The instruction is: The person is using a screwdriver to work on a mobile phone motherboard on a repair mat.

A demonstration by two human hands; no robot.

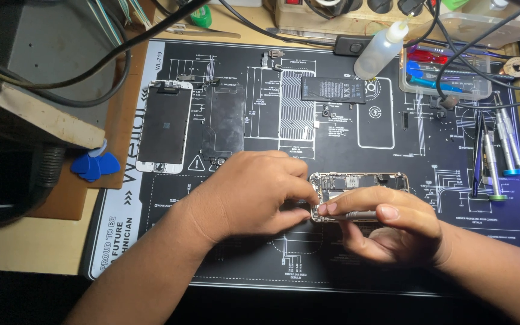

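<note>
An opened phone body [362,182] with its circuit board showing lies on the black repair mat [392,138]. My left hand [254,192] pinches at the phone's left end with thumb and forefinger. My right hand [386,225] lies along the phone's near edge and grips a thin grey tool [359,213], whose tip points at the left end of the phone. The near half of the phone is hidden by my fingers.
On the mat lie a detached white phone screen [165,125], a dark metal shield plate [224,123] and a black battery [333,89]. A squeeze bottle [380,51], a clear box of screwdrivers [443,75], loose screwdrivers [501,150] and blue picks [94,165] surround it.
</note>
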